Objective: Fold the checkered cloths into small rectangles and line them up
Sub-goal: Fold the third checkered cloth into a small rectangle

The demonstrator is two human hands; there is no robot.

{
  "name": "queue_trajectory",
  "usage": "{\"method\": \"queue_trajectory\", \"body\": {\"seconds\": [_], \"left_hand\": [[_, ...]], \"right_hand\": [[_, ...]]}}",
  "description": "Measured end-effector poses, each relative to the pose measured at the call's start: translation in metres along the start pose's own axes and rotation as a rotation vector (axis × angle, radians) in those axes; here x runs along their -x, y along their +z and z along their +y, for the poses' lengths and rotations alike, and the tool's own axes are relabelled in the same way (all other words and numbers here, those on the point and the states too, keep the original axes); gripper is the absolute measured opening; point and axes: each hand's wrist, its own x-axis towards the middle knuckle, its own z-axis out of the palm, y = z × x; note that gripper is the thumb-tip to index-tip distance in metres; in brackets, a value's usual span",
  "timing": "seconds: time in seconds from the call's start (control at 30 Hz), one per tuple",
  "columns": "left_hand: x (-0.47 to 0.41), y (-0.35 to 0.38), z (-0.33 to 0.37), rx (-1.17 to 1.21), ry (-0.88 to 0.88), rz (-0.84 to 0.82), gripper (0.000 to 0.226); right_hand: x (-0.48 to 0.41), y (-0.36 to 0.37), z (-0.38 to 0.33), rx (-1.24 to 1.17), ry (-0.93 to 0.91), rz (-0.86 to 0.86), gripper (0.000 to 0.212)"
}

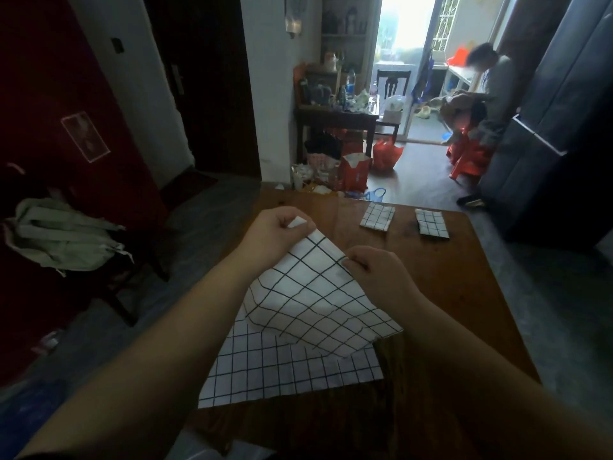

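A white checkered cloth point(308, 303) is lifted above the wooden table point(464, 293). My left hand point(275, 230) pinches its far corner, and my right hand point(378, 273) pinches the upper edge a little to the right. The cloth's lower part hangs down onto another checkered cloth point(285, 370) that lies flat near the front of the table. Two folded checkered rectangles lie side by side at the far edge: one folded cloth point(378, 216) on the left and another folded cloth point(432, 224) on the right.
A chair with a pale green backpack point(63, 237) stands left of the table. A dark sofa point(557, 127) is at the right. Beyond the table are a cluttered side table point(335, 114), bags on the floor and a person point(487, 94) by the doorway.
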Motion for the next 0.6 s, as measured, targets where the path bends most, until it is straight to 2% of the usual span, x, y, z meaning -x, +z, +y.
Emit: {"method": "queue_trajectory", "body": {"seconds": [0.2,0.6], "left_hand": [[0.000,-0.031,0.003,0.050,-0.027,0.098,0.010],[0.005,-0.080,0.008,0.070,0.001,0.282,0.009]], "right_hand": [[0.003,0.006,0.006,-0.005,0.016,-0.001,0.011],[0.010,0.014,0.009,0.014,0.056,-0.030,0.017]]}}
